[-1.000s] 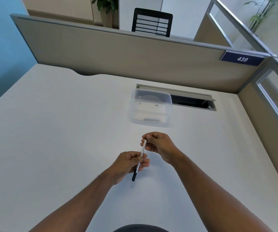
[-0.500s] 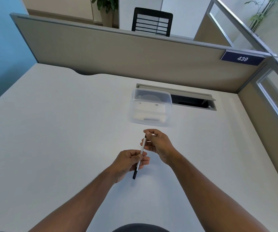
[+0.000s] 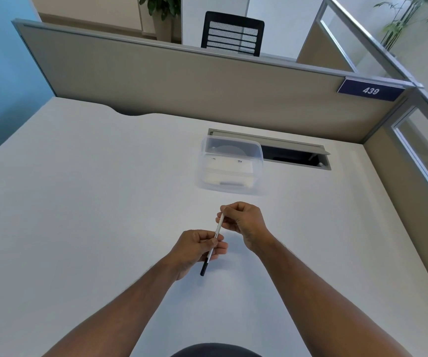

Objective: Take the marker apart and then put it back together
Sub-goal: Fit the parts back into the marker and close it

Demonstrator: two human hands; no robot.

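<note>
Head view. A slim white marker (image 3: 218, 231) with a black end (image 3: 203, 269) is held above the white worktop (image 3: 79, 202), tilted so that its black end points toward 7 o'clock and its far end toward 1 o'clock. The left hand (image 3: 195, 249) pinches the lower barrel, its fingers (image 3: 214, 243) closed around the shaft. The right hand (image 3: 242, 219) closes on the upper end, its fingers (image 3: 223, 210) curled over the tip, which they hide. Whether a cap is seated there cannot be told. A clear plastic container (image 3: 231, 166) stands on the worktop at 12 o'clock from the hands, well apart from them.

Judged from its form, the marker is light, stiff and smooth-walled, so it may slip in a loose pinch. The thin barrel could flex or snap under a sideways load. The sound hold is one hand on each end, close to the joint. The pull should run straight along the axis.
</note>
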